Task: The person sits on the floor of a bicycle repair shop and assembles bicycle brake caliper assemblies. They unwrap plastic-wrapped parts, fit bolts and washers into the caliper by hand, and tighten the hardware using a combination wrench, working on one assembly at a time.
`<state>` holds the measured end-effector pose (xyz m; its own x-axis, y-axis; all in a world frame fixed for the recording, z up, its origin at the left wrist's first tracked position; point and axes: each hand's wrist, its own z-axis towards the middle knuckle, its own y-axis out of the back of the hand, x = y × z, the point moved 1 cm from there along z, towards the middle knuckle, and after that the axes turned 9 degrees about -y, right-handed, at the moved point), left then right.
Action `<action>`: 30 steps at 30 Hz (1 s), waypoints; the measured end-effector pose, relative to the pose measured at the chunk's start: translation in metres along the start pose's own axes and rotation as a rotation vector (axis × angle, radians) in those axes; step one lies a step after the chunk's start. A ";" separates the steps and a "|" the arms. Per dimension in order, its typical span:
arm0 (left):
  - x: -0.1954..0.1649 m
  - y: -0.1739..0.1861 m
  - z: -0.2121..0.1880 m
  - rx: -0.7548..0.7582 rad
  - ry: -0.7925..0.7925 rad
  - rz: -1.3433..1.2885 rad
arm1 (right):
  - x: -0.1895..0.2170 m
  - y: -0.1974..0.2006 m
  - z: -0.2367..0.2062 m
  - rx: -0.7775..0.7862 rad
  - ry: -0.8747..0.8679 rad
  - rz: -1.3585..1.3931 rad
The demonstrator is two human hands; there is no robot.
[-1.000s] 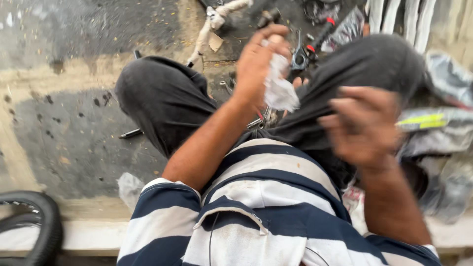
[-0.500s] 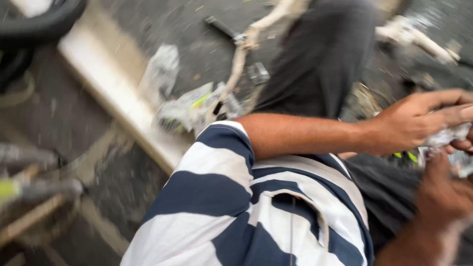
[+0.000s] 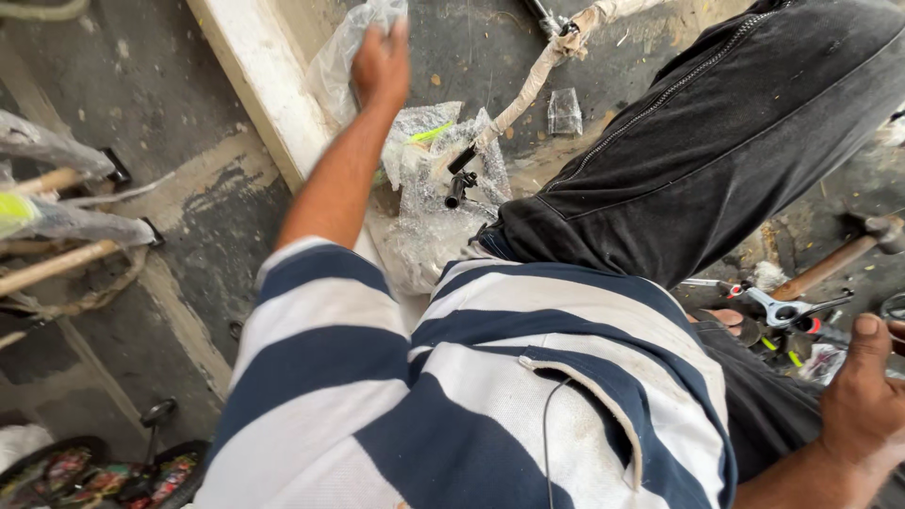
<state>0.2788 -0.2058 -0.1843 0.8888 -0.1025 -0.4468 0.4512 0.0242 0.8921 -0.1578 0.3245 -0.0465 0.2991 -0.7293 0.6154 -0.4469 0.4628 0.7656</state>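
Note:
My left hand [image 3: 382, 61] reaches out to the upper left, past a white concrete ledge [image 3: 247, 71], with its fingers closed on a crumpled sheet of clear plastic wrap [image 3: 341, 58]. Just below it lies a heap of bubble wrap [image 3: 424, 198] around a black bike part [image 3: 458, 184]. My right hand [image 3: 863, 401] hovers at the lower right edge with the thumb raised and nothing in it, close to a spanner [image 3: 782, 307] on the floor. My black trousers [image 3: 716, 141] and striped shirt [image 3: 452, 396] fill the middle.
A paper-wrapped tube [image 3: 542, 66] and a small clear bag [image 3: 564, 111] lie on the grey floor at the top. A wooden-handled hammer [image 3: 830, 269] rests at the right. Wrapped bike parts [image 3: 57, 221] sit at the left, and a wheel [image 3: 94, 471] at the bottom left.
The view has swung left. My left hand carried the plastic from in front of me out over the white ledge. My right hand let go and dropped to the lower right.

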 end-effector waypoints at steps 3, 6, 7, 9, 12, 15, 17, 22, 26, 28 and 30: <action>0.042 0.010 -0.029 0.268 0.220 0.130 | 0.011 -0.007 -0.003 -0.002 -0.089 -0.013; 0.056 0.005 -0.044 0.303 0.089 0.161 | 0.042 -0.011 0.001 0.013 -0.028 0.151; 0.056 0.001 -0.042 0.307 -0.004 0.149 | 0.053 -0.009 0.003 0.031 0.003 0.163; 0.048 -0.006 -0.036 0.281 0.009 0.142 | 0.075 -0.001 0.000 -0.037 0.153 -0.047; 0.038 -0.015 -0.032 0.435 -0.097 0.184 | 0.088 0.009 -0.002 0.035 0.028 -0.393; 0.021 -0.014 -0.033 0.727 -0.212 0.330 | 0.095 0.021 -0.016 -0.060 0.327 -0.391; 0.005 -0.015 -0.031 0.853 -0.251 0.446 | 0.098 0.030 -0.030 -0.074 0.112 -0.186; -0.077 -0.072 -0.037 0.859 -0.302 0.378 | 0.089 0.074 -0.102 -0.520 0.179 -0.018; -0.143 -0.113 -0.057 0.842 -0.344 0.312 | 0.013 0.103 -0.159 -0.861 0.059 -0.025; -0.154 -0.103 -0.060 0.832 -0.366 0.296 | -0.050 0.118 -0.186 -0.983 -0.096 -0.050; -0.154 -0.086 -0.056 0.816 -0.383 0.280 | -0.111 0.118 -0.212 -1.024 -0.404 0.050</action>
<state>0.1080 -0.1368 -0.1958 0.8037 -0.5219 -0.2860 -0.0993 -0.5914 0.8002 -0.0644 0.5669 0.0153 -0.0814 -0.7230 0.6861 0.5157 0.5585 0.6497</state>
